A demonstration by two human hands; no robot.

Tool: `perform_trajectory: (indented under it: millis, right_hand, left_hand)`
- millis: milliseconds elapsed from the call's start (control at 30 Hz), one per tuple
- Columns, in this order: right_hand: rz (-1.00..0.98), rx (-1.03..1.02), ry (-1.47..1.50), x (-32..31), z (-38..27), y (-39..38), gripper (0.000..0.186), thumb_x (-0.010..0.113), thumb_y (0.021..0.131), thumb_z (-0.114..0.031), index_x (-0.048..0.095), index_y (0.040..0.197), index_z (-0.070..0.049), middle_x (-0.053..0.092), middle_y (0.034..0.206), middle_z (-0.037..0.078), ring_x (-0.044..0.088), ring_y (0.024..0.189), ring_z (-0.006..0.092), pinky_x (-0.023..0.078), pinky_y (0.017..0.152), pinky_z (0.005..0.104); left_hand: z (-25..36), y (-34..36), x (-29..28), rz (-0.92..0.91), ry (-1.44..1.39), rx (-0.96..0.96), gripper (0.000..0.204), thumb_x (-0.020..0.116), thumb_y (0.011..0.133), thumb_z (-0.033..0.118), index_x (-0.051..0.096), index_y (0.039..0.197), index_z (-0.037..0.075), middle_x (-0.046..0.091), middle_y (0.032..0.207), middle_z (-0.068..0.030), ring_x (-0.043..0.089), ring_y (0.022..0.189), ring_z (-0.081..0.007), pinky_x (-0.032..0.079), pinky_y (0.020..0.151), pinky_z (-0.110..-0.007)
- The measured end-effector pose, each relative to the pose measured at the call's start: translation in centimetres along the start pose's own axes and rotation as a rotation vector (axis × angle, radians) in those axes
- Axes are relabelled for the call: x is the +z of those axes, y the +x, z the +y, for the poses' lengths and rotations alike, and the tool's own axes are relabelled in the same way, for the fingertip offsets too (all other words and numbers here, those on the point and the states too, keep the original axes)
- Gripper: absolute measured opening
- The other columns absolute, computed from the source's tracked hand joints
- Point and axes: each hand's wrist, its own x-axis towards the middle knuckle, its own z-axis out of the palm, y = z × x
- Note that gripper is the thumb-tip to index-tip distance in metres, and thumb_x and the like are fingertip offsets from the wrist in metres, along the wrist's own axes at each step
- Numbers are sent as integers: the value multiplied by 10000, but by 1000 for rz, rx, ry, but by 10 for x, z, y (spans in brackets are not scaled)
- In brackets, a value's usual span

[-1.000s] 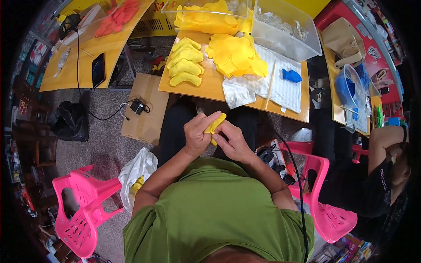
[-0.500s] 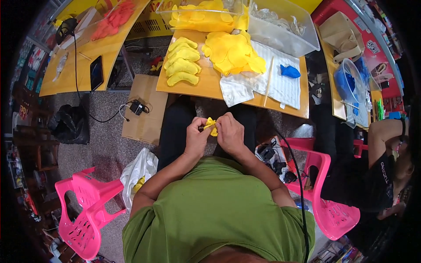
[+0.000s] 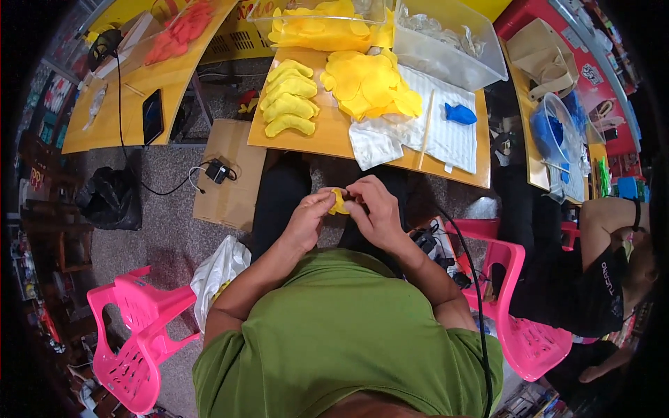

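Observation:
Above my lap, my left hand [image 3: 309,216] pinches a small yellow fabric piece [image 3: 339,202]. My right hand [image 3: 373,212] is closed at the same piece, fingers bent at its edge, covering part of it. On the wooden table [image 3: 300,139] just beyond, several curved, plump yellow banana shapes [image 3: 293,104] lie in a column at the left, beside a heap of flat yellow cutouts [image 3: 369,87]. A blue fish shape [image 3: 460,113] and a thin wooden stick [image 3: 427,125] lie on a white quilted cloth [image 3: 456,146] at the right.
Clear bins [image 3: 446,42] stand behind. Side tables hold red pieces [image 3: 178,38], a phone [image 3: 153,115] and a blue-filled tub [image 3: 554,132]. Pink chairs [image 3: 125,327], a white bag [image 3: 219,265], cardboard [image 3: 226,188] and cables surround me. A co-worker [image 3: 564,285] sits at right.
The yellow piece, elongated a second ago, now shows as a small bunched shape between my fingers. My hands have shifted and turned around it, with my right fingers moving upward and over.

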Motion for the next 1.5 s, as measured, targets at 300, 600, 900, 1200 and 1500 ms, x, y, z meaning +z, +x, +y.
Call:
perform_trajectory:
  millis: [300, 600, 900, 1200, 1500]
  right_hand:
    - [117, 454, 647, 5, -3, -7, 50, 594, 839, 23, 577, 885, 12, 556, 786, 10, 534, 670, 46, 444, 602, 182]
    - [37, 281, 479, -10, 17, -10, 58, 618, 801, 53, 591, 842, 22, 552, 763, 18, 512, 623, 63, 421, 565, 189]
    - [143, 455, 1112, 4, 8, -18, 72, 568, 826, 54, 544, 880, 12, 554, 829, 83, 537, 660, 117, 443, 578, 219]
    - [64, 443, 926, -2, -11, -18, 52, 554, 841, 50, 536, 875, 15, 543, 832, 77, 524, 642, 105, 452, 556, 221]
    - [-244, 324, 859, -17, 3, -17, 58, 591, 836, 33, 548, 855, -2, 538, 814, 42, 512, 639, 73, 429, 568, 199]
  left_hand:
    - [1, -16, 15, -40, 14, 186, 510, 645, 837, 80, 382, 1273, 47, 566, 1131, -108, 592, 976, -200, 487, 857, -338]
    - [25, -21, -11, -26, 64, 5, 61, 594, 814, 66, 596, 791, 9, 608, 693, -56, 556, 559, -115, 450, 541, -226]
    - [13, -30, -25, -109, -270, 74, 96, 602, 772, 36, 518, 735, 10, 543, 761, -103, 541, 622, -173, 454, 589, -267]
    - [38, -28, 25, 144, 1101, 892, 254, 730, 710, 26, 532, 870, 35, 517, 936, -59, 521, 825, -178, 449, 709, -293]
    - [27, -26, 9, -104, -181, 103, 66, 630, 855, 83, 571, 857, 54, 583, 877, -16, 565, 745, -96, 468, 700, -225]
